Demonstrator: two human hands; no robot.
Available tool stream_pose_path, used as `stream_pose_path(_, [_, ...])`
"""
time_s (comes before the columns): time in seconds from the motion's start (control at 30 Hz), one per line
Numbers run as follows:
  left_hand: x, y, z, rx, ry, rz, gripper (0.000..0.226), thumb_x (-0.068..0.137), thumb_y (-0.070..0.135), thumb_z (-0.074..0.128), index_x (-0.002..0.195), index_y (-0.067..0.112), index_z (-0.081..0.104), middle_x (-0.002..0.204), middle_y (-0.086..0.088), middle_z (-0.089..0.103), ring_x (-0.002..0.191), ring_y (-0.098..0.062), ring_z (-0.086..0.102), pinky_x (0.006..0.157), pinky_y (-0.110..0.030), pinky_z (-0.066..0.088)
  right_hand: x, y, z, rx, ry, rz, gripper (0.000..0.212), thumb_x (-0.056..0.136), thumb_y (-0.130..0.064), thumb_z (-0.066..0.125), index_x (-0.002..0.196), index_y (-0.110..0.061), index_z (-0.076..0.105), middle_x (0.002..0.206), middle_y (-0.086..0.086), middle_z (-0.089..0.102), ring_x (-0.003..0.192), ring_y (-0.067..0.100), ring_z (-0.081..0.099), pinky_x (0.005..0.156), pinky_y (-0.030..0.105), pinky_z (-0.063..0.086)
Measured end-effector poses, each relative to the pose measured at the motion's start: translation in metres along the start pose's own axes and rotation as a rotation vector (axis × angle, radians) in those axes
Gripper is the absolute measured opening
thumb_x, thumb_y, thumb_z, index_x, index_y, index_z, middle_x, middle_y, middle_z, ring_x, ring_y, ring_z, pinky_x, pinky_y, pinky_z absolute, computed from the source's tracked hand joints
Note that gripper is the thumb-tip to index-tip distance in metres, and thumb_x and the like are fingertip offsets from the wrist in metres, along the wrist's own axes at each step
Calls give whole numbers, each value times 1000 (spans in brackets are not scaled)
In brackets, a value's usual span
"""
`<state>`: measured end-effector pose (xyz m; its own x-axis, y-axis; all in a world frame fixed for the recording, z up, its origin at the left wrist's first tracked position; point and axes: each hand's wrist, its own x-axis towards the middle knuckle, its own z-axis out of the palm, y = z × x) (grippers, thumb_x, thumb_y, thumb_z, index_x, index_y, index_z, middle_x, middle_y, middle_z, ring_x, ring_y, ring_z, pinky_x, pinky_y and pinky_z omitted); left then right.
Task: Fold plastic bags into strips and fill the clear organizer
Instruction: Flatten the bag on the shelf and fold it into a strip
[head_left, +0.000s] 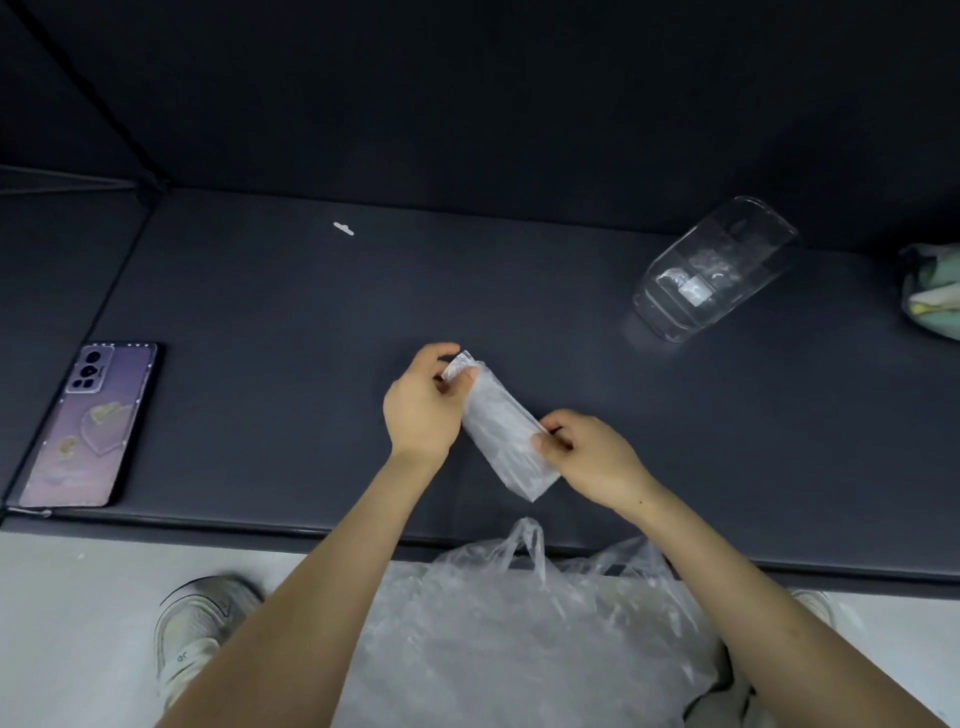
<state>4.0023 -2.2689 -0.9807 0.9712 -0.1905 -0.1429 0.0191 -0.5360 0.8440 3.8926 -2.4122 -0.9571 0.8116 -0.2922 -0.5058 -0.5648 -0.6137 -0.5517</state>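
I get one view, head-worn wide-angle, over the near edge of the dark table (291, 322), facing forward and steeply down, close in, far edge visible.

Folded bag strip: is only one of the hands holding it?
No, the left hand and right hand both pinch the strip, one toward each end.

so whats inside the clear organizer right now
The clear organizer holds a little crumpled clear plastic and one small whitish piece; nothing covers it, but glare blurs details.

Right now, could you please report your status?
Left hand and right hand pinch opposite ends of the folded translucent plastic strip. Clear plastic organizer apart, far right. Nothing between.
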Motion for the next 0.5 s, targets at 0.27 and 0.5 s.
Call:
stream_pose_path(0.27, [-1, -9, 3, 247, 34, 42, 33, 89, 37, 65, 114, 16, 65, 97, 0, 66, 87, -19, 62, 78, -30, 47, 4, 9, -8, -73, -7, -29, 20, 97, -34, 50, 111, -22, 59, 89, -8, 65, 82, 11, 56, 69, 27, 38])
stream_pose_path(0.5, [-22, -20, -8, 578, -105, 907, 45, 101, 33, 35, 130, 10, 60, 135, -14, 56, 124, -32, 49, 107, -42, 31, 8, 12, -14, -63, -65, -58, 20, 97, -33, 51, 113, -22, 57, 90, -11, 60, 83, 10, 54, 68, 27, 36])
